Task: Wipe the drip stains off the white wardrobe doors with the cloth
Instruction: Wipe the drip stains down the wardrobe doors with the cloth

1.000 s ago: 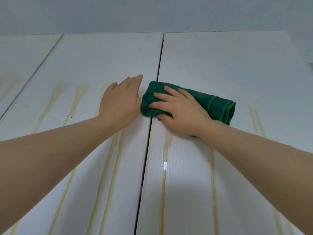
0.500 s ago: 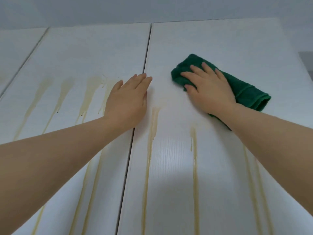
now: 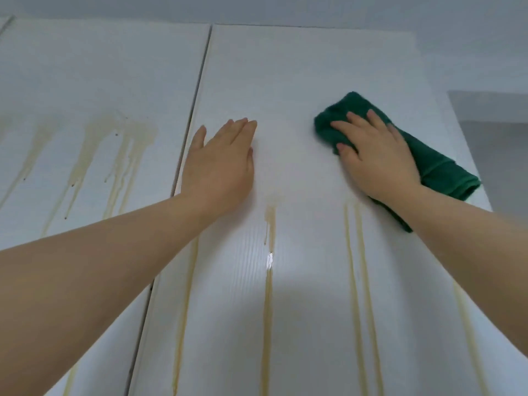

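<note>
My right hand [image 3: 377, 158] presses a folded green cloth [image 3: 437, 167] flat against the right white wardrobe door [image 3: 300, 81], near that door's right side. My left hand [image 3: 221, 167] lies flat and empty on the same door, just right of the dark gap [image 3: 197, 101] between the doors. Yellowish drip stains [image 3: 268, 295] run down the right door below both hands. The left door [image 3: 100, 67] carries a wider patch of drips [image 3: 120, 144]. The strip of door between my hands looks mostly clean, with a faint smear.
The wardrobe's top edge [image 3: 314, 25] meets a pale grey wall or ceiling above. The right door's outer edge [image 3: 451, 110] is close to the cloth, with a grey surface beyond it. A further door seam [image 3: 7, 22] shows at far left.
My right hand has slid the cloth from the door gap rightward across the right door. My left hand shifted from the left door onto the right door beside the gap.
</note>
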